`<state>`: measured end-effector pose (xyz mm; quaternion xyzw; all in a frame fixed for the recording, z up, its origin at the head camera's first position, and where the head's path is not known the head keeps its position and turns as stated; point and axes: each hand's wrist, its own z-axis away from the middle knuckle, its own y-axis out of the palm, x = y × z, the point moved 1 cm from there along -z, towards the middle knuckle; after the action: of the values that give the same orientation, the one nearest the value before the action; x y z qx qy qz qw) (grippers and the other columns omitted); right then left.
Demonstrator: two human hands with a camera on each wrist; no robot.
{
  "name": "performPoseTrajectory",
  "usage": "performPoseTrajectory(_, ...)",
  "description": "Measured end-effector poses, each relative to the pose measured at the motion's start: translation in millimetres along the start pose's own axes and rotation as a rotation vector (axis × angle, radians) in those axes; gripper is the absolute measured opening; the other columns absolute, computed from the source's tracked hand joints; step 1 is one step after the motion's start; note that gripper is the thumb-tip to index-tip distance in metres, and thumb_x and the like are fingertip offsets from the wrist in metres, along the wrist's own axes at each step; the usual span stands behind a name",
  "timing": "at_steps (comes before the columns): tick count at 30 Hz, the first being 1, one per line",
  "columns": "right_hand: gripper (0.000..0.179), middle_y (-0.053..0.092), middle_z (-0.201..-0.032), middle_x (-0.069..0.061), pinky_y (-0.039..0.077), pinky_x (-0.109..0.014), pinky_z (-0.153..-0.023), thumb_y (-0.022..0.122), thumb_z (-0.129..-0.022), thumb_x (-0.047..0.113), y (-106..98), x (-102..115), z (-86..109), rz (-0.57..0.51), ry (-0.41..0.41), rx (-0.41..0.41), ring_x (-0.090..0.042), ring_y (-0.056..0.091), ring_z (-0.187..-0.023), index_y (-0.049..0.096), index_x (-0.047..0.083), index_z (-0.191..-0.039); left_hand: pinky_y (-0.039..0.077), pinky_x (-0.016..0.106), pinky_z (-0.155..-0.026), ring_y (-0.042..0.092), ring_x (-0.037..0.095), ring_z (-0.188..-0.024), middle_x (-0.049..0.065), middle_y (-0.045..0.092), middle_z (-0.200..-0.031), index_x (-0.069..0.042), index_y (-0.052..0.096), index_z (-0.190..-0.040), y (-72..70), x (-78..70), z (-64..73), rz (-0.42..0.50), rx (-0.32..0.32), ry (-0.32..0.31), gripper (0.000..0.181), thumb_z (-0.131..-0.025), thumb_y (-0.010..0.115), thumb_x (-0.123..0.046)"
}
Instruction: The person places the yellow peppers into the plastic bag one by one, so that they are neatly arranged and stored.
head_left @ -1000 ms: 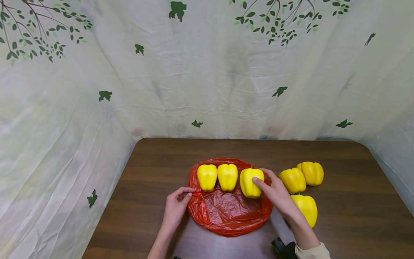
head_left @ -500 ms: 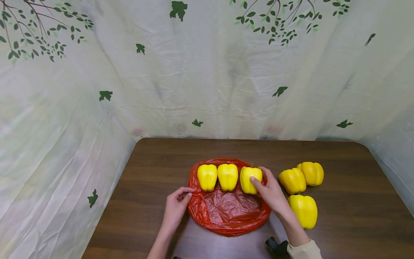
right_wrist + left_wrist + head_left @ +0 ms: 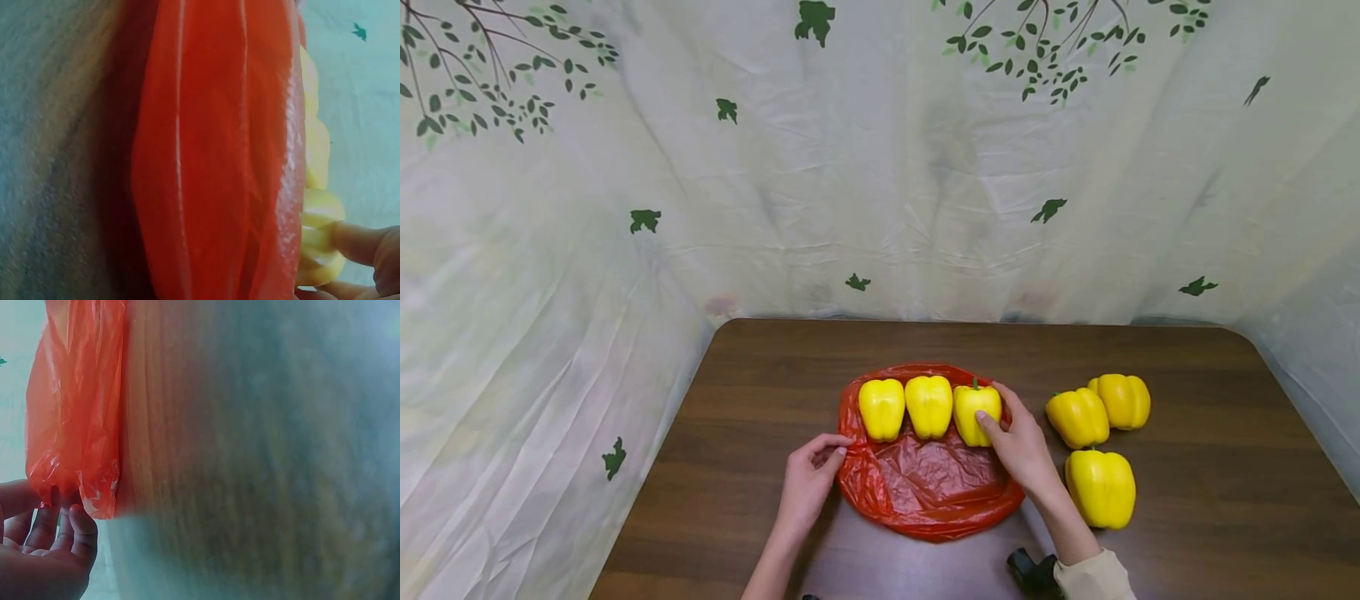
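The right hand (image 3: 1026,446) grips a yellow pepper (image 3: 970,404), now shifted left just beside the middle pepper (image 3: 928,407), tightening the far row on the red bag (image 3: 943,479); the left hand (image 3: 808,479) pinches its left edge.

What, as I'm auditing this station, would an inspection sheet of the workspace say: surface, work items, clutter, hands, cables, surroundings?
Surface: brown table.
Work items: three yellow peppers at the far side of the red bag; three more peppers to its right.
Clutter: black item by the right sleeve, use unclear.
Hands: left hand pinches the bag's left edge; right hand holds the nearest bag pepper.
Cables: nothing seen.
Surroundings: leaf-print sheeting.
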<state>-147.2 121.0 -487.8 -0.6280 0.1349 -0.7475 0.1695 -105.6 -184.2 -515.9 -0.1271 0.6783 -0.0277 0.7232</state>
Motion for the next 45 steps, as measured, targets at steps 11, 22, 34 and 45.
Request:
performPoseTrajectory(11, 0.059, 0.04, -0.148, -0.018, 0.046, -0.052, -0.093, 0.06, -0.096, 0.011, 4, 1, 0.3, 0.001, -0.034, -0.04, -0.038, 0.05, -0.124, 0.034, 0.011, -0.15, 0.052, 0.026, -0.07, 0.061, 0.027, -0.083, 0.015, 0.068, -0.101, 0.002, 0.072, -0.1, 0.6, -26.0, 7.5, -0.023, 0.016, -0.037, 0.016, -0.092, 0.06, 0.007)
performPoseTrajectory(22, 0.057, 0.044, -0.145, -0.016, 0.049, -0.05, -0.091, 0.065, -0.095, 0.012, 5, -2, -1.2, 0.026, -0.024, -0.08, -0.037, 0.054, -0.121, 0.039, 0.013, -0.146, 0.051, 0.024, -0.069, 0.061, 0.022, -0.081, 0.012, 0.069, -0.1, -0.003, 0.074, -0.099, 0.1, -4.7, 2.2, -0.004, -0.006, -0.029, 0.015, -0.091, 0.062, 0.005)
performPoseTrajectory(34, 0.074, 0.045, -0.144, -0.018, 0.049, -0.049, -0.092, 0.073, -0.086, 0.011, 6, -1, 0.3, 0.031, -0.003, -0.054, -0.036, 0.056, -0.119, 0.035, 0.014, -0.149, 0.051, 0.024, -0.069, 0.061, 0.023, -0.081, 0.012, 0.069, -0.099, -0.003, 0.074, -0.099, -1.2, -4.4, 1.8, -0.004, -0.006, -0.025, 0.016, -0.091, 0.062, 0.005)
performPoseTrajectory(45, 0.076, 0.044, -0.145, -0.018, 0.05, -0.047, -0.09, 0.075, -0.087, 0.013, 7, -2, 1.3, 0.022, -0.01, -0.061, -0.035, 0.057, -0.118, 0.033, 0.014, -0.151, 0.052, 0.027, -0.071, 0.06, 0.031, -0.084, 0.019, 0.067, -0.101, 0.005, 0.071, -0.101, -2.7, -42.2, 13.2, -0.026, 0.017, -0.041, 0.016, -0.092, 0.059, 0.008)
